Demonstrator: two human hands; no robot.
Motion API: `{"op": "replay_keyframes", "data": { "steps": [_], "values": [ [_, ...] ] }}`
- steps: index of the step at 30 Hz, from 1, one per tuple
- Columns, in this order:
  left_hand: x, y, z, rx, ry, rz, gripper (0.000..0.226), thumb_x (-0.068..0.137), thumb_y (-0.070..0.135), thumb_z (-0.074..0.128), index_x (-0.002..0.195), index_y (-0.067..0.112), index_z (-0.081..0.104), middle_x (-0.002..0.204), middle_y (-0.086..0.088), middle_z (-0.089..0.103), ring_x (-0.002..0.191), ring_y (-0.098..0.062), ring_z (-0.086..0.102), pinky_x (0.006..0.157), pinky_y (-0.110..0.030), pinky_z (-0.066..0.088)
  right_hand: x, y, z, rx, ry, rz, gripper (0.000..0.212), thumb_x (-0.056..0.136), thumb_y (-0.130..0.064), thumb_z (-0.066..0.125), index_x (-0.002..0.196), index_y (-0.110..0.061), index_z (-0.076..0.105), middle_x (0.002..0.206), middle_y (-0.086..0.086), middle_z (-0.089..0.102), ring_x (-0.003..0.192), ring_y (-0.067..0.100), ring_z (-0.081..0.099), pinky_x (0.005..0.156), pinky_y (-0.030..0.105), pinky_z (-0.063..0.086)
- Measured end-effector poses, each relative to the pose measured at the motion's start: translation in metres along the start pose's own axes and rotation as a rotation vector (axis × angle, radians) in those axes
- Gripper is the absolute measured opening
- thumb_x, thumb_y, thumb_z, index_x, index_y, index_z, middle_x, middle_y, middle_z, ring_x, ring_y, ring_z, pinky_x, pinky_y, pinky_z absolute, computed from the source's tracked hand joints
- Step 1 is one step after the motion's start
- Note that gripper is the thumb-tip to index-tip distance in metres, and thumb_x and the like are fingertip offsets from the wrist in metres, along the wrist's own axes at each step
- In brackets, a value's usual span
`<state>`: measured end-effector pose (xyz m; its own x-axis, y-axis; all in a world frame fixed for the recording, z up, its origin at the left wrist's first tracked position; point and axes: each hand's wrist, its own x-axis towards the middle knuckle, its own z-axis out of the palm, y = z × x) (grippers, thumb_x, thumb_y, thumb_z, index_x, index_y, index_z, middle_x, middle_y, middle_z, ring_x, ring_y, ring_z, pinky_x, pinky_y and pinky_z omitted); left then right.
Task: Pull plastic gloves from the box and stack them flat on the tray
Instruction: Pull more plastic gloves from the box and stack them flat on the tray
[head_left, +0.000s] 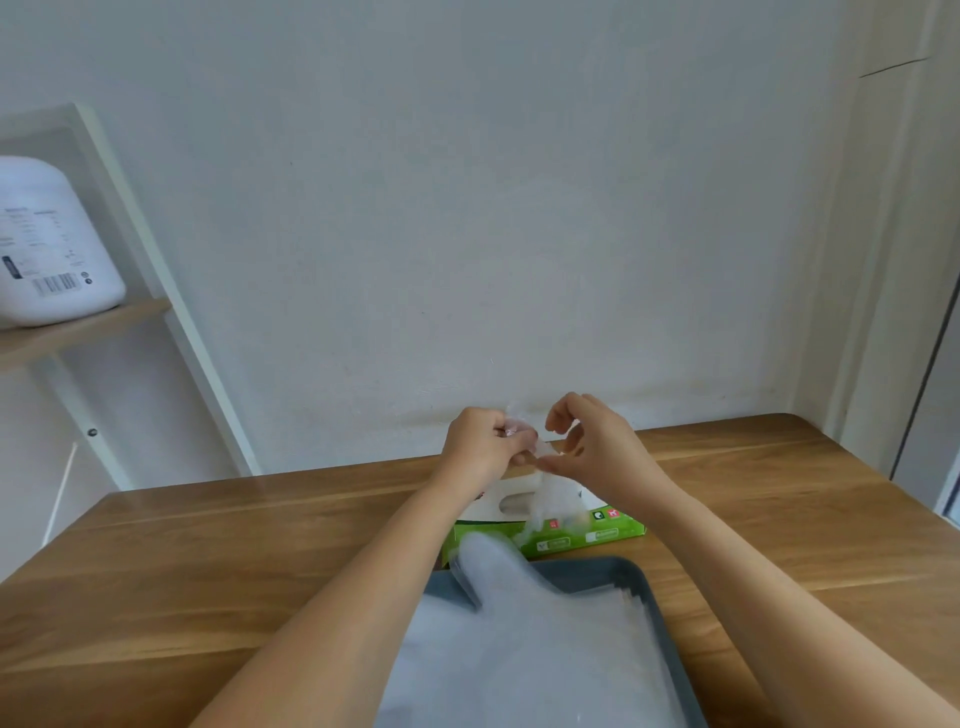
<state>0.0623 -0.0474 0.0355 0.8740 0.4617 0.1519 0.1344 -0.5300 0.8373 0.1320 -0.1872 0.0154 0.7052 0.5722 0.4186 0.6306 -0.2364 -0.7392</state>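
A green and white glove box lies on the wooden table just beyond a grey tray. A stack of clear plastic gloves lies flat in the tray, fingers reaching over its far rim. Above the box a thin clear glove hangs down to the box opening. My left hand pinches the glove's top edge. My right hand pinches the same edge beside it with thumb and forefinger, the other fingers curled.
The wooden table runs to a white wall at the back. A white jug stands on a wooden shelf at the left. A door frame borders the right side.
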Motion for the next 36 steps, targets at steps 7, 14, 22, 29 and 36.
{"op": "replay_keyframes", "data": {
  "steps": [7,14,22,29,36],
  "values": [
    [0.005,0.003,-0.008,-0.062,0.048,0.030,0.022,0.087,0.012,0.069,0.067,0.019,0.063,0.070,-0.003,0.069,0.055,-0.002,0.061,0.077,-0.030,0.052,-0.002,-0.004,-0.005,-0.260,-0.212,-0.060,0.022,0.083,-0.001,0.059,0.083,-0.020,0.070,0.071,-0.011,0.059,0.064,0.005,0.055,0.060,0.012,0.044],
    [0.006,0.012,-0.008,-0.048,-0.012,0.004,0.020,0.081,0.013,0.075,0.069,0.028,0.071,0.081,-0.009,0.070,0.072,-0.019,0.062,0.077,-0.036,0.056,-0.001,-0.016,-0.003,-0.130,0.103,0.058,0.052,0.070,-0.056,0.075,0.091,-0.018,0.047,0.080,-0.007,0.054,0.067,0.009,0.049,0.059,0.027,0.042],
    [0.007,0.024,-0.005,-0.229,-0.044,-0.020,0.007,0.083,0.000,0.071,0.082,0.007,0.071,0.069,-0.006,0.069,0.053,-0.007,0.063,0.058,-0.015,0.050,-0.003,-0.019,0.008,-0.252,0.138,0.005,0.023,0.088,0.000,0.048,0.105,-0.016,0.046,0.083,0.003,0.062,0.076,0.022,0.058,0.067,0.039,0.051],
    [0.019,0.011,-0.001,-0.253,0.157,-0.048,0.004,0.086,0.004,0.068,0.090,0.003,0.070,0.069,-0.005,0.067,0.053,-0.001,0.063,0.059,-0.011,0.049,-0.003,-0.011,0.005,-0.599,0.005,-0.010,0.027,0.094,-0.012,0.054,0.118,-0.020,0.064,0.109,-0.001,0.066,0.095,0.018,0.063,0.071,0.023,0.043],
    [0.027,0.016,-0.006,-0.267,0.189,0.078,0.011,0.086,-0.002,0.065,0.087,0.007,0.071,0.074,0.000,0.068,0.058,-0.004,0.063,0.077,-0.020,0.056,-0.005,0.000,0.014,-0.683,-0.321,0.100,0.017,0.091,-0.012,0.055,0.091,-0.010,0.071,0.090,0.004,0.070,0.079,0.019,0.064,0.071,0.031,0.054]
  ]
}}
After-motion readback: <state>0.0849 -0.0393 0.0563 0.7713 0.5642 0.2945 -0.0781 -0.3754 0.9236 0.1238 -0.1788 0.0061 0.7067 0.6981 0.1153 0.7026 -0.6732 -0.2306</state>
